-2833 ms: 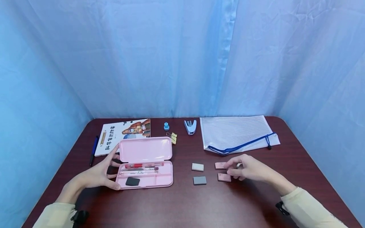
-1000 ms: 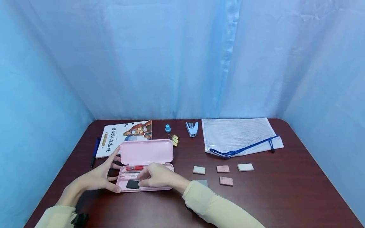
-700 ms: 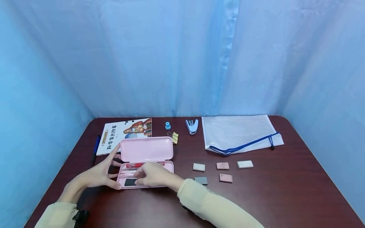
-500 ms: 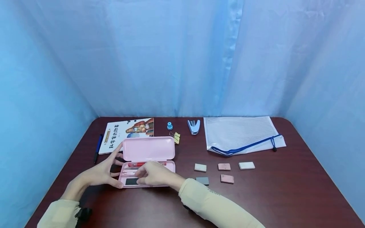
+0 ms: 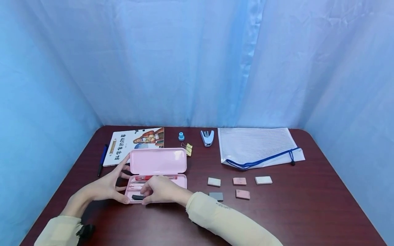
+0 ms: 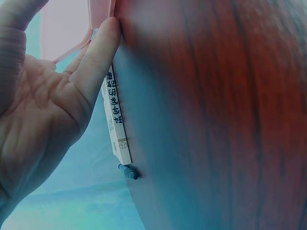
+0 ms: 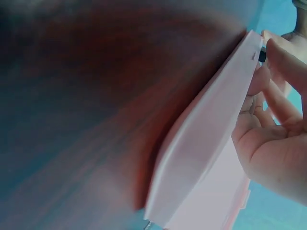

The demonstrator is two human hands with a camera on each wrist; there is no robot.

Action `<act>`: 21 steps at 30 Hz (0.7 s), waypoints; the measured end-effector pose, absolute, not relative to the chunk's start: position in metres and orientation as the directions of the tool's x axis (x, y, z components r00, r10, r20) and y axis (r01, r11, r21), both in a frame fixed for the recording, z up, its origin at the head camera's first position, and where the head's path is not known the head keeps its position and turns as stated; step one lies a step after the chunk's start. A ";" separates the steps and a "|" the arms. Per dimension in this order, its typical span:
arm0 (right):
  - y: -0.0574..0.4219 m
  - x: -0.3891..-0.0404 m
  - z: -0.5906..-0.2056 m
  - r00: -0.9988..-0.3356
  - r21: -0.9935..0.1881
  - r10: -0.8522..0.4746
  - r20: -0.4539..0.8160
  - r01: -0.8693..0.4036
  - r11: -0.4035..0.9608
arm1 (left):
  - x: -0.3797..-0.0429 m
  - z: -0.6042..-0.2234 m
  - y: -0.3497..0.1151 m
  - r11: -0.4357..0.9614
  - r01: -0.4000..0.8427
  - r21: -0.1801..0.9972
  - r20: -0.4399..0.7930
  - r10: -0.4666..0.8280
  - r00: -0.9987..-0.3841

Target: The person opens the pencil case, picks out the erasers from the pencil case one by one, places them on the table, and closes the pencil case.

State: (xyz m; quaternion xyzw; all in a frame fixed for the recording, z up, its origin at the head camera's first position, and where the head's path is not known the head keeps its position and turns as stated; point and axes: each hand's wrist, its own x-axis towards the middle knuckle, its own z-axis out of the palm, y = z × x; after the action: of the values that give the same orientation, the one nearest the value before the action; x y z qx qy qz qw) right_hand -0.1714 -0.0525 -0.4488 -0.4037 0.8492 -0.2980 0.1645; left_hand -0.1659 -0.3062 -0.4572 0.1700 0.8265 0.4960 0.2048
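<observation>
A pink pencil case (image 5: 157, 162) lies with its lid raised, a red pen (image 5: 144, 178) and other pens in its back compartment. My left hand (image 5: 106, 186) rests along its left side, thumb at the front corner and a finger by the lid. In the left wrist view the straight thumb (image 6: 98, 57) touches the case. My right hand (image 5: 161, 189) reaches into the front compartment and pinches a black eraser (image 5: 137, 197), which is tilted up. In the right wrist view the black eraser (image 7: 262, 54) shows between the fingertips, over the case's front wall (image 7: 201, 129).
Right of the case lie a grey eraser (image 5: 216, 196), two white ones and two pink erasers (image 5: 243, 194). Behind are a book (image 5: 123, 147), blue pen (image 5: 102, 160), small blue item (image 5: 181, 136), yellow binder clip (image 5: 188, 149), stapler (image 5: 207, 138) and mesh pouch (image 5: 255, 145).
My right hand has moved left from the pink erasers into the case, uncovering a white eraser. The black eraser, flat before, is now tilted in its fingers. The left hand stays on the case.
</observation>
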 end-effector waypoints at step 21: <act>-0.047 -0.171 -0.438 -0.669 -0.599 -0.742 -0.042 -0.578 0.555 | -0.164 -0.454 -0.306 0.442 0.082 0.893 -0.171 0.503 -0.847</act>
State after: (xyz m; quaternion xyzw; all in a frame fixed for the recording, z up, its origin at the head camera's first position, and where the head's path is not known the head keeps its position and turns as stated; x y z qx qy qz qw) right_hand -0.1714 -0.0466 -0.4376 -0.3796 0.8694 -0.2803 0.1464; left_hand -0.1644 -0.3058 -0.4539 0.1779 0.8222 0.4975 0.2118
